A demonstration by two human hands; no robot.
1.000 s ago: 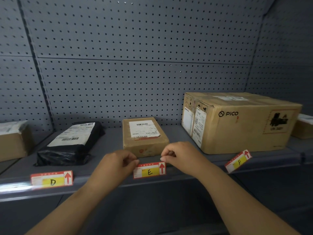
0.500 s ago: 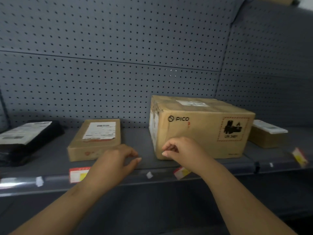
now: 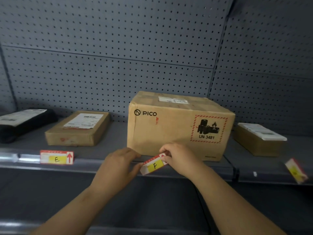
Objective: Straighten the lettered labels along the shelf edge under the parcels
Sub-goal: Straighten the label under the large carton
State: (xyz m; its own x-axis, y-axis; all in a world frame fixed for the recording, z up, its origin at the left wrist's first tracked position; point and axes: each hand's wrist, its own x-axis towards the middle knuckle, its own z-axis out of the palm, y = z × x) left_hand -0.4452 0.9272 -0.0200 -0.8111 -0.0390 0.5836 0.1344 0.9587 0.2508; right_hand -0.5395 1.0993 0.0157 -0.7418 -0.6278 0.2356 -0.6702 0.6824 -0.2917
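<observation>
The F label (image 3: 153, 165), red and white with a yellow patch, sits tilted on the shelf edge (image 3: 101, 165), its right end raised, below the large PICO box (image 3: 179, 126). My right hand (image 3: 179, 158) pinches the label's right end. My left hand (image 3: 118, 165) touches its left end with the fingertips. The E label (image 3: 56, 157) lies level on the edge to the left, under a flat cardboard parcel (image 3: 79, 128). A third label (image 3: 296, 170) at the far right hangs steeply crooked; its letter is blurred.
A black poly-bag parcel (image 3: 23, 121) lies at the far left of the shelf. A small brown box (image 3: 259, 139) with a white label stands at the right. Grey pegboard (image 3: 118, 56) backs the shelf. A lower shelf runs beneath my arms.
The view has swung right from the E label to the F label. Both hands left the E label, now level, and moved to the tilted F label and hold its ends.
</observation>
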